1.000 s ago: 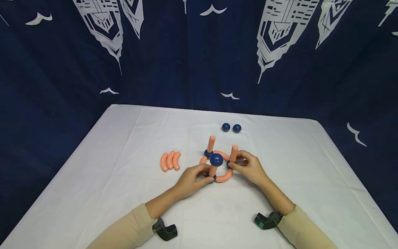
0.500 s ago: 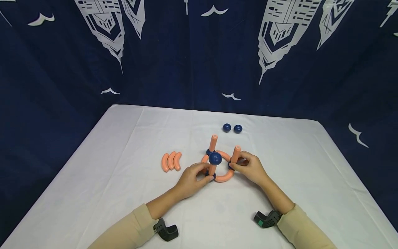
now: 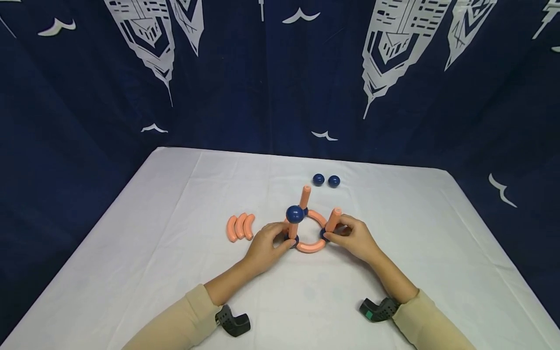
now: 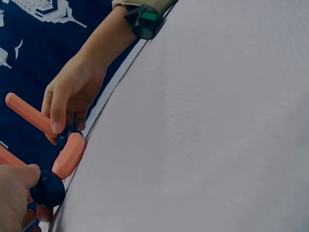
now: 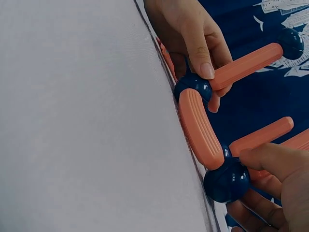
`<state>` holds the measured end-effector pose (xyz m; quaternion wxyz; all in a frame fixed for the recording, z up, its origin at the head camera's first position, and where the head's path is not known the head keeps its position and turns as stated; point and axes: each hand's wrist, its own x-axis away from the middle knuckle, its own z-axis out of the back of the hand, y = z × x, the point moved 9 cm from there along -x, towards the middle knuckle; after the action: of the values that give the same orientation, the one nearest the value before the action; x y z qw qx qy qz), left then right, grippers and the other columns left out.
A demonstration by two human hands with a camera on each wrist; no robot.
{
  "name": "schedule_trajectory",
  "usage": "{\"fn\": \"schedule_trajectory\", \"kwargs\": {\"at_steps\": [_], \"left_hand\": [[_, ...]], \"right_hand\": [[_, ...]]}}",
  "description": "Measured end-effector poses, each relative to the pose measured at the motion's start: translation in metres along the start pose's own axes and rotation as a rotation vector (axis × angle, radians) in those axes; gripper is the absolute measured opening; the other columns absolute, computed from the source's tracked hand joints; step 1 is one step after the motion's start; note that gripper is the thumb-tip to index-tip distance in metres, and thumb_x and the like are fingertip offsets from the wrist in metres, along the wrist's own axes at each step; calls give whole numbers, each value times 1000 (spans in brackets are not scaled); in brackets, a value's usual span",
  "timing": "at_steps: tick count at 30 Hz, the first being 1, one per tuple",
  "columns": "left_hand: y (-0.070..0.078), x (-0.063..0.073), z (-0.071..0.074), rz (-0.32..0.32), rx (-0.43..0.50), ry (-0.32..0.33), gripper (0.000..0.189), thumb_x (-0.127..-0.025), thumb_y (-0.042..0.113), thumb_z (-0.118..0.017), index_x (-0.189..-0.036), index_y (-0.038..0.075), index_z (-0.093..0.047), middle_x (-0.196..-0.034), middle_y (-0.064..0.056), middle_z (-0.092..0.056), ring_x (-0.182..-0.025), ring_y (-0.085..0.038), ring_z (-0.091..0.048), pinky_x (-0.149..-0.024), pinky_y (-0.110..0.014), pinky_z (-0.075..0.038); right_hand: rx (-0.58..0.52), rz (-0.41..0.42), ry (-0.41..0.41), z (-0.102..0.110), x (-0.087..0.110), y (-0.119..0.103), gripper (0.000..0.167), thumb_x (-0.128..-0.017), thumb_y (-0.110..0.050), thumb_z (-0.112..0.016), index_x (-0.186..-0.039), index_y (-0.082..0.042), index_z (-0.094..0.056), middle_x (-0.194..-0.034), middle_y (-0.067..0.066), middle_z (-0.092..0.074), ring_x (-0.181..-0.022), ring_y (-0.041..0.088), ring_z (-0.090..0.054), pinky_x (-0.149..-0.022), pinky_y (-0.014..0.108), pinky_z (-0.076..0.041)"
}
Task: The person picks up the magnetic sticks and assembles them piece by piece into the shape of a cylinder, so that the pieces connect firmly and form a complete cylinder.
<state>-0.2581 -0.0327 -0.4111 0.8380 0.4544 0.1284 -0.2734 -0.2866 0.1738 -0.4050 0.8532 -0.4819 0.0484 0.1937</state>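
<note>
Curved orange rods and blue balls form a ring lying on the table, with three straight orange rods standing up from its balls. A blue ball caps the near left upright; the right upright and the back upright have bare tops. My left hand pinches the ring's left ball at the foot of the capped rod. Thumb and fingers of my right hand grip the right ball at the foot of its upright. The ring's left side is partly hidden by my left hand.
Several loose pieces lie about: curved orange rods side by side left of the ring, and two blue balls behind it. A white cloth covers the table, and a dark blue patterned curtain hangs behind.
The ring has turned a little between my hands. Its capped upright has shifted left and away from me, the back upright to the right. Both hands keep their hold.
</note>
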Motion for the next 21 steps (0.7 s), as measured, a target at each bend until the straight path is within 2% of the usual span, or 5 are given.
{"fn": "schedule_trajectory", "kwargs": {"at_steps": [4, 10, 21], "left_hand": [[-1, -4, 1, 24, -24, -18, 33, -89, 18, -73, -118, 3, -66, -121, -10, -63, -110, -25, -59, -88, -37, -49], [-5, -12, 4, 38, -24, -39, 29, -90, 15, -71, -116, 2, -66, -117, -12, -62, -98, -22, -62, -82, -32, -52], [-13, -29, 6, 57, -36, -58, 29, -92, 13, -68, -118, 2, -65, -110, -12, -64, -96, -23, -62, -80, -33, -51]], "right_hand": [[-8, 4, 10, 1, 2, 1, 16, -82, -9, -79, -96, -4, -72, -93, 2, -67, -84, 17, -60, -71, 27, -49], [-10, -21, 1, -2, 4, 1, 17, -81, -11, -80, -94, -7, -71, -87, 0, -64, -79, 15, -59, -69, 26, -50], [-18, -11, 13, -7, 5, -4, 15, -79, -12, -82, -88, -9, -70, -82, 0, -62, -78, 20, -58, -71, 28, -50]]}}
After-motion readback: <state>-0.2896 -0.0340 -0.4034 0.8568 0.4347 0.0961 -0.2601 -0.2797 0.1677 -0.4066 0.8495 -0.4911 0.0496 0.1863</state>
